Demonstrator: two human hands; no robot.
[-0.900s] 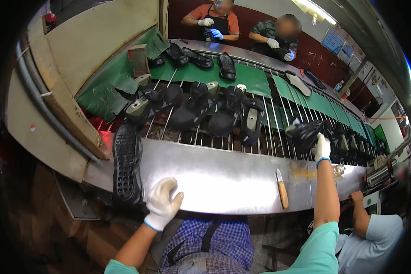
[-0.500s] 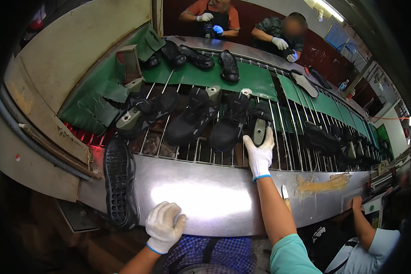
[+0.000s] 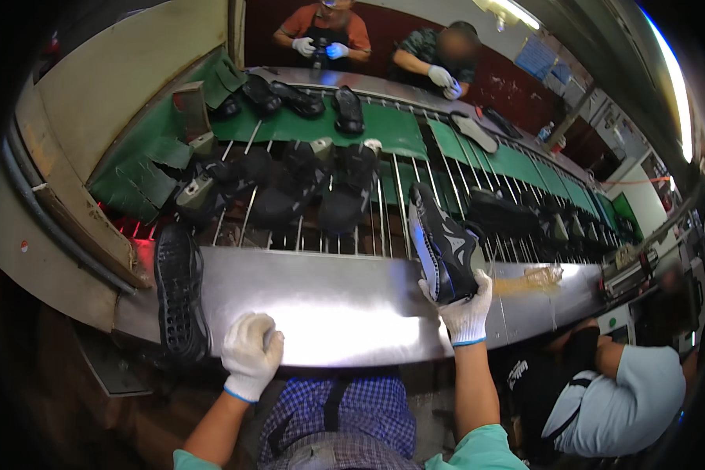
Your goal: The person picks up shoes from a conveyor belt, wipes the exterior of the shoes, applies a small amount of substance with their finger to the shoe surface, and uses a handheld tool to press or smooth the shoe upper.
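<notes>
In a white glove, my right hand (image 3: 466, 307) grips a black sports shoe (image 3: 451, 249) by its heel end, toe pointing away. The shoe is tilted on its side above the metal ledge, showing grey side patterns and a bluish glint along its lower edge. My left hand (image 3: 251, 354), also gloved, rests with curled fingers at the ledge's near edge and shows nothing in it. A black shoe sole (image 3: 182, 294), treads with square pockets showing, lies across the ledge to the left.
More black shoes (image 3: 348, 188) on lasts lie on the bar conveyor (image 3: 384, 223). Black soles (image 3: 348, 110) and a pale insole (image 3: 474, 131) lie on the green sheet (image 3: 403, 129). Two gloved co-workers (image 3: 333, 35) work across the line. Another person (image 3: 619, 392) bends at the right.
My right hand has lifted the shoe off the conveyor bars, brought it nearer and turned it on its side. My left hand's fingers have curled in. The whole view has shifted.
</notes>
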